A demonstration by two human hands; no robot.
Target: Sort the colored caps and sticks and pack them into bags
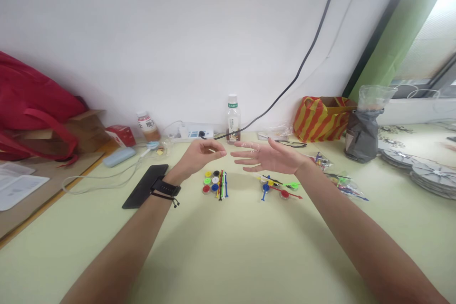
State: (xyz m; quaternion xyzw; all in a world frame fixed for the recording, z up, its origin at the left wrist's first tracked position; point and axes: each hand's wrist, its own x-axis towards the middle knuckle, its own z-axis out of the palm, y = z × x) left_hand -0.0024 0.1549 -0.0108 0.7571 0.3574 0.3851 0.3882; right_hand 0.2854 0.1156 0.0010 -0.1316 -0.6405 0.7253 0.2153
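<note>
Over a pale green table (228, 251), the right hand (267, 157) is spread open; the left hand (198, 156) curls, thumb toward fingertips, any grip impossible to tell. Multicoloured plastic arrows (221, 185) lie on the table, some lined up beside six round discs (215, 180), others scattered.

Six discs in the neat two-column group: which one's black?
The far-row right disc, beside the yellow disc. It's the only black one; the others are yellow, green, white, red and blue.

Head-worn view from close above table (221, 256), facing forward and down; wall (178, 33) across upper half of frame.
</note>
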